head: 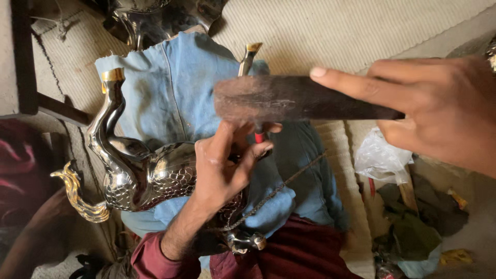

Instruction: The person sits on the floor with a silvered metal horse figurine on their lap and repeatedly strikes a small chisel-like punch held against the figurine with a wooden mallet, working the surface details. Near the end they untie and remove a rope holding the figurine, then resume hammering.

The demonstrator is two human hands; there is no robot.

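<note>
My left hand (pixel 225 165) pinches a thin red-handled tool (pixel 259 137) upright against a shiny silver bird-shaped figure (pixel 139 175) with gold beak and tail, which lies on a blue denim cloth (pixel 181 88) over my lap. My right hand (pixel 434 108) grips a dark, worn wooden block or mallet (pixel 289 98) held level just above the red tool. A second silver neck with a gold tip (pixel 248 57) pokes up behind the block. A thin cord (pixel 279 188) runs across the cloth.
A woven beige mat (pixel 336 31) covers the floor. More shiny metalware (pixel 155 18) lies at the top. At right sit a crumpled white plastic bag (pixel 380 157) and scraps of rubbish (pixel 418 227). A dark wooden frame (pixel 26 57) stands at left.
</note>
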